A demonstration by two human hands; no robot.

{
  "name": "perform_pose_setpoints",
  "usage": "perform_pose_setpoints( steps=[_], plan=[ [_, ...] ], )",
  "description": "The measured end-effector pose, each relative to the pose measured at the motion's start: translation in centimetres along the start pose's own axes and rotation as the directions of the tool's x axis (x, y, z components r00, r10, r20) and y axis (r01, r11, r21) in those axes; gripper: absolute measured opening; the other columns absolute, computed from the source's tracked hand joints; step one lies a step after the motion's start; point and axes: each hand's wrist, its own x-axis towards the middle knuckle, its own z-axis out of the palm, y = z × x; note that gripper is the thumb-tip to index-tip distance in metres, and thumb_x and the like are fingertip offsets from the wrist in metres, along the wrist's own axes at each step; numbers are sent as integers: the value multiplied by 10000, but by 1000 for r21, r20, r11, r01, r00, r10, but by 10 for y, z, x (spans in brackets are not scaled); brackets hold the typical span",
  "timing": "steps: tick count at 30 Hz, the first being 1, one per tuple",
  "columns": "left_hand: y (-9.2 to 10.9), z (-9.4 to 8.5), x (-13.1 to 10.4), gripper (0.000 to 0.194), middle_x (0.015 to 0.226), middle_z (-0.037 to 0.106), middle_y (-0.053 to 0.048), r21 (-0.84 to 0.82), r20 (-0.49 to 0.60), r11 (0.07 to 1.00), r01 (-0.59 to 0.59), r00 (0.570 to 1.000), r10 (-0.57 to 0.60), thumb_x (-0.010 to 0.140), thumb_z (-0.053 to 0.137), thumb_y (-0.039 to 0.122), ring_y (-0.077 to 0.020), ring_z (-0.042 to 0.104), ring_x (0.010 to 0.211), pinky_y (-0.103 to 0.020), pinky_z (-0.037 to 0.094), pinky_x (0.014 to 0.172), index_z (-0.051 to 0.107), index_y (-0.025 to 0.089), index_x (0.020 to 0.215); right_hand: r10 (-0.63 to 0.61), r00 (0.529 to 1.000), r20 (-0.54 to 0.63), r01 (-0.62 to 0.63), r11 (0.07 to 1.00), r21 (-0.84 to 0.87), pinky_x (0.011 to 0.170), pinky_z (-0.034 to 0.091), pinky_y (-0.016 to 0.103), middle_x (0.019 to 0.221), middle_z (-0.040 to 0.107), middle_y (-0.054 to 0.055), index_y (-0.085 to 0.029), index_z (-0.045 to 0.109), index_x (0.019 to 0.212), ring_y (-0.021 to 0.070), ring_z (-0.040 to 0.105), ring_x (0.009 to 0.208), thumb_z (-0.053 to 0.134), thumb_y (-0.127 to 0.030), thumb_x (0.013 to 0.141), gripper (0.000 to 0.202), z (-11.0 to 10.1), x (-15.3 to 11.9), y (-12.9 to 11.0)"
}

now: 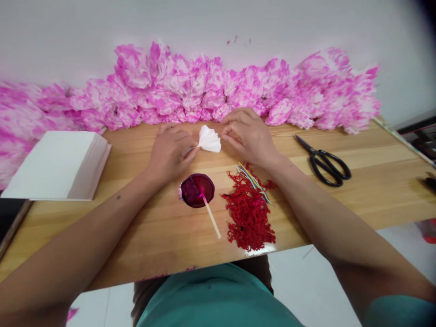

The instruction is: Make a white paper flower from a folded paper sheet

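A fan of white pleated paper (209, 139), gathered to a narrow point at its left end, is held above the table between my hands. My left hand (173, 147) pinches that narrow point between thumb and fingers. Close by the fan's spread right edge is my right hand (250, 134), its fingers loosely bent and slightly apart; whether a fingertip touches the paper I cannot tell. Below the fan lies a round dish of dark magenta liquid (190, 190), with a pale wooden stick (211, 218) resting in it. A heap of red yarn pieces (250, 213) lies beside my right forearm.
Black-handled scissors (329, 165) lie to the right on the wooden table (374, 190). A thick stack of white paper (57, 163) sits at the left. Pink and white paper flowers (200, 86) line the back against the wall. Thin coloured strands (252, 179) rest on the yarn.
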Motion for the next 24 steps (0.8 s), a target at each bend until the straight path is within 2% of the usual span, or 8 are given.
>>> perform_pose_setpoints(
  steps=[4, 8, 12, 18, 24],
  plan=[
    [-2, 0, -1, 239, 735, 673, -35, 45, -35, 999, -18, 999, 20, 914, 529, 294, -208, 596, 753, -409, 422, 817, 592, 195, 706, 17, 998, -60, -17, 1000, -2, 940, 478, 496, 1073, 685, 52, -273, 602, 838, 261, 579, 1072, 533, -336, 932, 133, -3, -1, -3],
    [-1, 1, -1, 229, 736, 671, -38, 28, -24, 1000, -13, 1000, 14, 917, 531, 301, -210, 600, 767, -413, 420, 831, 597, 198, 724, -55, 998, 21, 54, 996, 72, 974, 466, 516, 1141, 672, 39, -265, 617, 854, 272, 562, 1135, 557, -385, 917, 148, -1, 1, -19],
    [3, 2, 0, 236, 741, 659, -33, 17, 3, 1000, -7, 1000, 7, 924, 508, 311, -208, 589, 772, -408, 413, 845, 594, 206, 731, -40, 995, 96, 31, 995, 92, 1005, 439, 521, 1227, 639, 27, -279, 637, 891, 278, 516, 1205, 567, -414, 909, 154, 6, 1, -27],
    [7, 1, 1, 235, 735, 649, -30, -35, 31, 999, -14, 999, 15, 925, 503, 297, -210, 591, 793, -423, 401, 902, 604, 205, 734, -65, 995, 78, 57, 993, 99, 980, 442, 493, 1180, 664, 37, -251, 638, 871, 252, 530, 1160, 526, -291, 935, 135, 12, 1, -25],
    [4, 1, 1, 254, 748, 660, -34, -19, 29, 1000, 7, 1000, -7, 928, 486, 325, -223, 598, 799, -435, 401, 889, 613, 214, 737, -87, 995, 42, 85, 995, 55, 928, 479, 441, 1106, 692, 58, -222, 620, 835, 239, 554, 1074, 509, -289, 945, 170, 9, 3, -20]
  ],
)
